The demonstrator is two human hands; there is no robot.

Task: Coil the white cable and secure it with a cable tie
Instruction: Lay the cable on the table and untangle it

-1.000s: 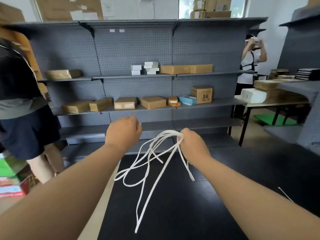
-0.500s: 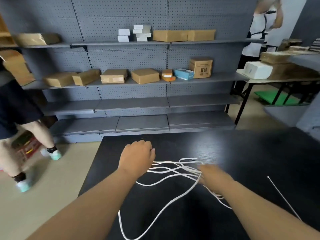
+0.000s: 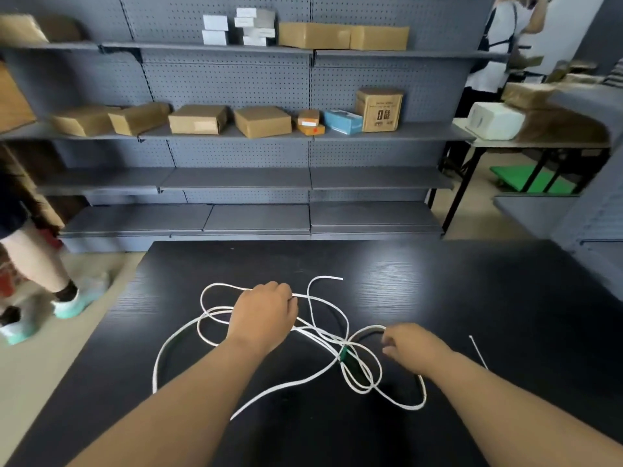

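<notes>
The white cable [image 3: 323, 335] lies in loose, tangled loops on the black table [image 3: 472, 284], with a small green band [image 3: 344, 353] around some strands near the middle. My left hand [image 3: 263, 315] is curled over several strands at the left part of the tangle and grips them. My right hand [image 3: 411, 347] hovers at the right side with its fingers loosely curled; a loop runs under it and I see nothing held. A thin white cable tie [image 3: 477, 350] lies on the table just right of my right hand.
Grey pegboard shelving [image 3: 236, 183] with cardboard boxes stands beyond the table's far edge. A person's legs [image 3: 37, 264] are at the left on the floor. A second table [image 3: 526, 143] with boxes and another person stands at the back right.
The cable has come down from mid-air onto the table and spread out. My right hand has let the bundle go, while my left hand stays on the strands. The view has tilted down.
</notes>
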